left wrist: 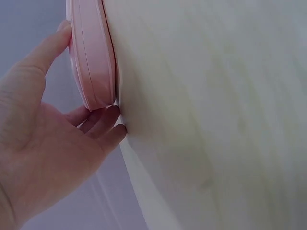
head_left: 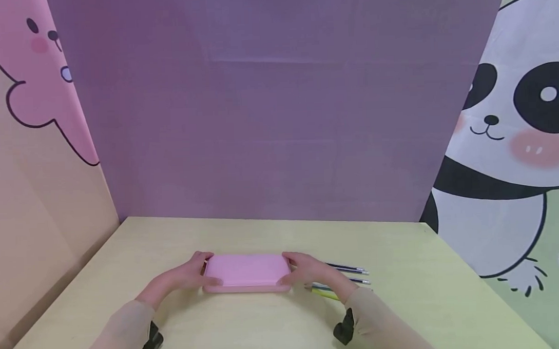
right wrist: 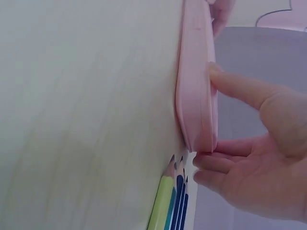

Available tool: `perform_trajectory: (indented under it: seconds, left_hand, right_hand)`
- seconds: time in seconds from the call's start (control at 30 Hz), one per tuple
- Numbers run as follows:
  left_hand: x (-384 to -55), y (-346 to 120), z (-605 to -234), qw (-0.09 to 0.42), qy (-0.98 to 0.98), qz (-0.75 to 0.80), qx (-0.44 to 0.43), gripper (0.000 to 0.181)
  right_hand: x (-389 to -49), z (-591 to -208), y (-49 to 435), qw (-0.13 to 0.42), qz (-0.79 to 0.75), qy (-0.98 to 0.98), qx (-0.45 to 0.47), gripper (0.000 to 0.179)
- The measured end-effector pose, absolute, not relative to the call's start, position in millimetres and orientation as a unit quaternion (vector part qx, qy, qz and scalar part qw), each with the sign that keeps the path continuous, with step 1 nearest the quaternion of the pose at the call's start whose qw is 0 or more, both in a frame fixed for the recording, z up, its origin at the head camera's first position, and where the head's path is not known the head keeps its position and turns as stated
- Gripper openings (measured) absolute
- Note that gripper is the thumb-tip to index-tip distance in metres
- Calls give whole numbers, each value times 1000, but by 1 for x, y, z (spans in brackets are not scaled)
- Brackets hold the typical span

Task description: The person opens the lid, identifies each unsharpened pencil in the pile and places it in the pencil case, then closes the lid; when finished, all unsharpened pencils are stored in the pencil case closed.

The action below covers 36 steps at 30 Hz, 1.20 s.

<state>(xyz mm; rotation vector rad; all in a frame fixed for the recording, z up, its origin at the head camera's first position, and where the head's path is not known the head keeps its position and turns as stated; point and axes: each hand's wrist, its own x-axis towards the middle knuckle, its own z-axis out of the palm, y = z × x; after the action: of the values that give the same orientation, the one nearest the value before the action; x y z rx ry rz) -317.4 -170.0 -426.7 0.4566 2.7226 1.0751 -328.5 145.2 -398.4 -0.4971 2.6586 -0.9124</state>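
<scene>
A pink pencil case [head_left: 248, 270] with rounded corners lies flat on the table, its long side facing me. My left hand [head_left: 190, 272] holds its left end; in the left wrist view the thumb lies on the lid's edge and the fingers bend at the case's end [left wrist: 93, 57]. At the opposite end, my right hand [head_left: 308, 268] grips likewise, thumb on the lid edge and fingertips at the bottom corner in the right wrist view. Whatever the case contains is hidden.
Several pencils lie right of the case, partly under my right forearm: a yellow-green pencil [head_left: 324, 293] and dark blue pencils [head_left: 349, 268]. Their tips point toward the case. A purple wall [head_left: 277, 118] stands behind the table [head_left: 248, 329].
</scene>
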Motion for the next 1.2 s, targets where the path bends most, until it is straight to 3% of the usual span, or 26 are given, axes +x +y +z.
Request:
perform_trajectory:
  seconds: [1.2]
  left_hand:
    - [-320,-178,-434,74,919,352,162,91]
  right_hand:
    - [-328,-403,150,117,-278,933,-196,83]
